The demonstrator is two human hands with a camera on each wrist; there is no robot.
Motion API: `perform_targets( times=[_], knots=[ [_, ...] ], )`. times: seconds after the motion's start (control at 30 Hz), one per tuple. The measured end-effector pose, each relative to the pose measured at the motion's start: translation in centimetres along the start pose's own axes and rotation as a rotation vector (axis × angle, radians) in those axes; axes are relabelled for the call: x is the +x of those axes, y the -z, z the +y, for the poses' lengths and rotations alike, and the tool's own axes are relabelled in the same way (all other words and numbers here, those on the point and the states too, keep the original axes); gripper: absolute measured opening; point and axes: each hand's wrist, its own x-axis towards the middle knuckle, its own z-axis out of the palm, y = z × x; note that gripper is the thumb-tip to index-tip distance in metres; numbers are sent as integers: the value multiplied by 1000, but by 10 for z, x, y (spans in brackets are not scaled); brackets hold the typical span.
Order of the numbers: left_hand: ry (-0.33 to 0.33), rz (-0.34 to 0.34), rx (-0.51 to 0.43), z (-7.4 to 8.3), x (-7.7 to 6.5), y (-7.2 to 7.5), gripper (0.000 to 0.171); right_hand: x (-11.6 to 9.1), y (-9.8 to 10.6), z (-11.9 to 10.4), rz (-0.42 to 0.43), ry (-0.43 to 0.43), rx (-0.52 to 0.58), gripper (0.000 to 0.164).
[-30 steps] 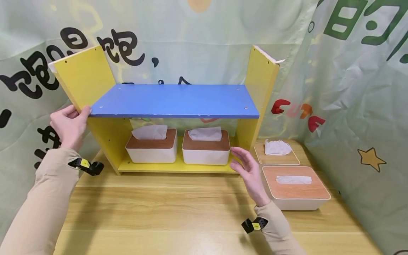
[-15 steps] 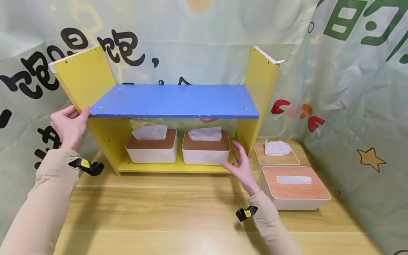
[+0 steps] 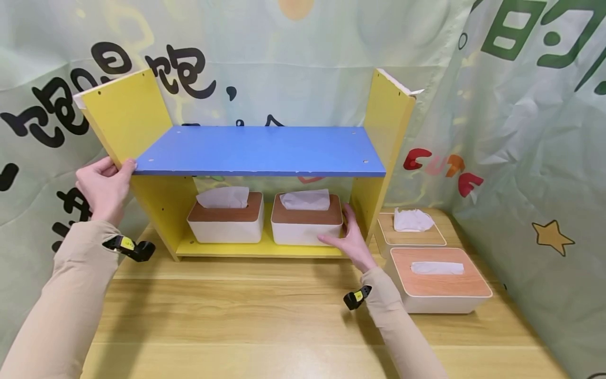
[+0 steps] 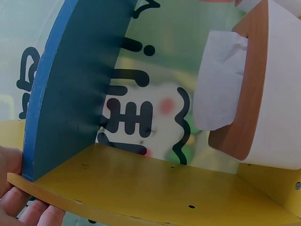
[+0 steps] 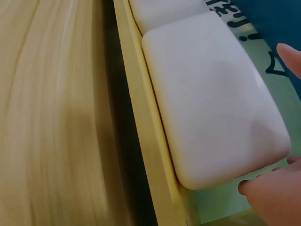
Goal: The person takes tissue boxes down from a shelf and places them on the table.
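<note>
My left hand [image 3: 105,190] grips the front edge of the yellow left side panel [image 3: 125,113] of a small shelf unit, thumb beside the blue board [image 3: 260,150]. In the left wrist view its fingers [image 4: 33,212] wrap round that yellow edge. Below the board, a white tissue box [image 3: 306,232] with a brown wood-look lid stands at the right on the yellow bottom shelf. My right hand [image 3: 354,243] is spread round its right front corner, fingers at the right side and thumb before the front. In the right wrist view the fingers [image 5: 277,193] stand just off the box's end.
A second tissue box [image 3: 224,231] stands left of it on the bottom shelf. Two more tissue boxes, one nearer [image 3: 440,302] and one behind [image 3: 385,231], stand on the wooden table [image 3: 227,321] at the right. A printed cloth [image 3: 293,68] hangs behind.
My right hand has moved left and forward, its fingers going between the right tissue box and the right side panel. My left hand, the shelf and the boxes have stayed put.
</note>
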Motion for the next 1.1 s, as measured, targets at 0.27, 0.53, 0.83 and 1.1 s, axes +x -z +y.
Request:
perform_targets(
  times=[0.27, 0.53, 0.83, 1.1],
  knots=[
    [-6, 0, 14, -1, 0, -1, 48, 16, 0, 10, 0, -41, -6, 107],
    [-12, -4, 8, -1, 1, -1, 46, 26, 0, 17, 0, -49, -11, 112],
    [-20, 5, -3, -2, 2, -1, 47, 31, -1, 22, 25, -20, -21, 115],
    [-21, 14, -3, -3, 3, 0, 46, 31, -2, 12, -4, -27, -9, 113]
  ],
)
